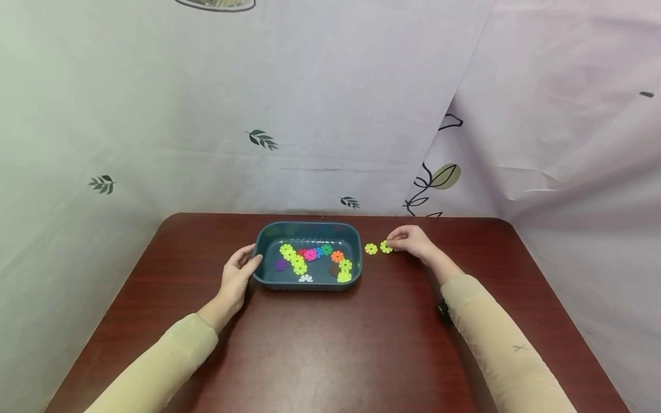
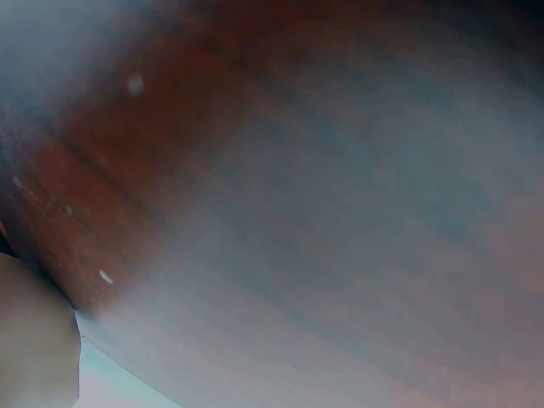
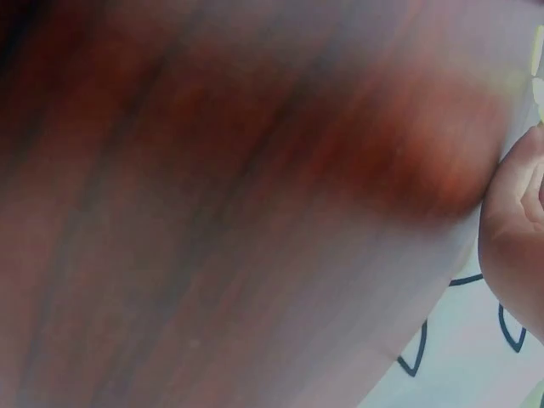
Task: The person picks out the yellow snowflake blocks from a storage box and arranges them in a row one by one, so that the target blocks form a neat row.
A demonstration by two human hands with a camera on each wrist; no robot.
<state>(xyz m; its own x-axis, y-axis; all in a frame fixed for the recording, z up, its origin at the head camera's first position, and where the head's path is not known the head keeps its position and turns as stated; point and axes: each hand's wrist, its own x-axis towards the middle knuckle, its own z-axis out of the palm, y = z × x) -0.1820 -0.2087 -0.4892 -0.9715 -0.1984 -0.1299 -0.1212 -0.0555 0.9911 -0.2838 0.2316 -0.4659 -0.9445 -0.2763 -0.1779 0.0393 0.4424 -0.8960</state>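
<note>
Tray (image 1: 310, 286) contains multicoloured discs (image 1: 310, 254); left hand (image 1: 236, 276) grips it, right hand (image 1: 411, 241) pinches yellow disc (image 1: 384, 247) outside.

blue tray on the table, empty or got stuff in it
Not empty: colourful discs lie scattered across the floor of the tray, with bare patches between.

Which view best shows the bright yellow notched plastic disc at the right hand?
Head view: the disc shows almost whole at the fingertips of the right hand, notches visible. Right wrist view: only a cropped yellow-edged sliver at the right frame edge, probably the disc. Left wrist view: none of it, mostly blurred reddish-brown tabletop.
</note>
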